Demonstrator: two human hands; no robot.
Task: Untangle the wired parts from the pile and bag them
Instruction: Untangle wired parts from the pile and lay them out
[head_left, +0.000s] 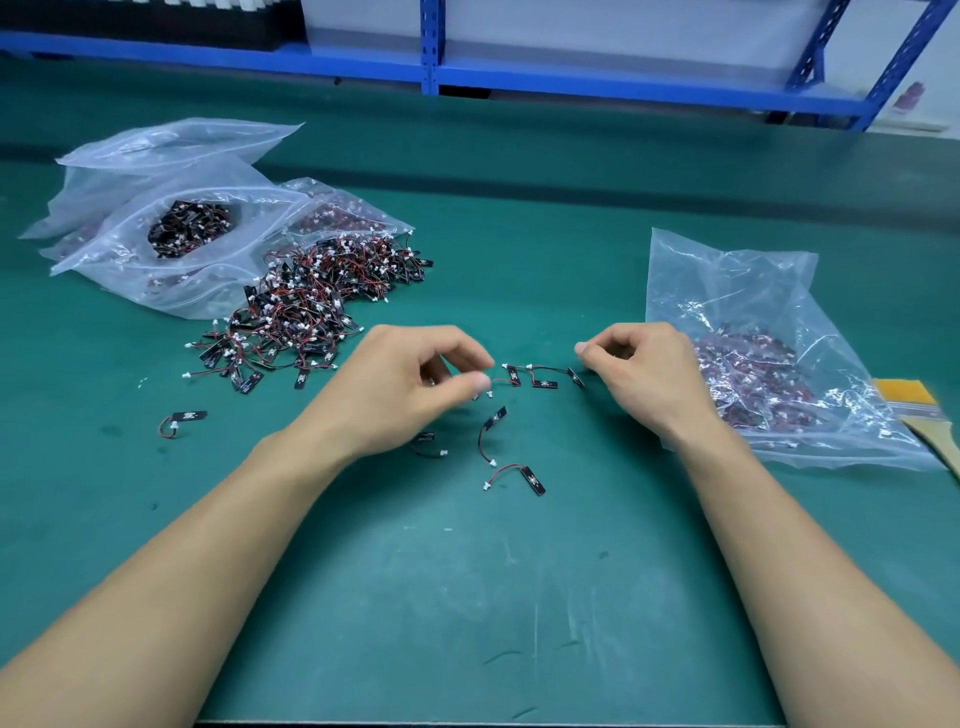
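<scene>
The wired parts (519, 475), small black boards each with a red-and-black wire and a white plug, carry white printing too small to read, and none of the bags shows a label. A short tangled string (540, 376) of them lies on the green tabletop (467, 597) between the hands. The left hand (415, 384) pinches the plug end of that string. The right hand (644, 374) is curled, thumb and forefinger tips together at the other end; whether it grips anything I cannot tell. A few single parts lie just nearer. The big tangled pile (311, 306) sits to the left, against clear zip bags (130, 260). A crumpled clear plastic bag (753, 291) holding parts lies on the right, partly behind the right hand. A flat yellow-banded brush (906, 392) lies past the bag. Blue metal shelving (431, 52) stands behind.
</scene>
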